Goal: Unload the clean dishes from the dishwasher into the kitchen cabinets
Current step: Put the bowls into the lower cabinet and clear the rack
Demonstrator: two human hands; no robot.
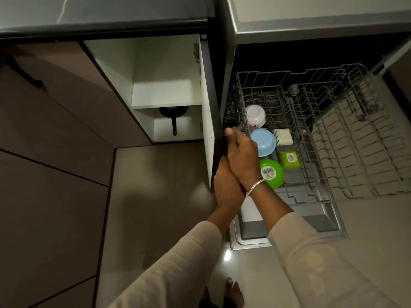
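The dishwasher's wire rack (338, 138) is pulled out over its lowered door (322, 221). At the rack's left end sit an upturned white bowl (255, 113), a blue bowl (265, 141), a green bowl (273, 174) with a barcode sticker, a small green box (289, 160) and a cream container (284, 137). The cabinet door (208, 121) stands open, edge-on, beside the rack. My right hand (241, 156) grips that door's edge, thumb on top. My left hand (226, 190) lies against the door just below it, its fingers hidden under the right hand.
The open cabinet has a white shelf (163, 95), and a black frying pan (172, 113) lies below it. Brown cabinet fronts (55, 134) with a black handle (22, 70) fill the left. A grey worktop (111, 14) runs above. A bare foot (233, 292) stands on the pale floor.
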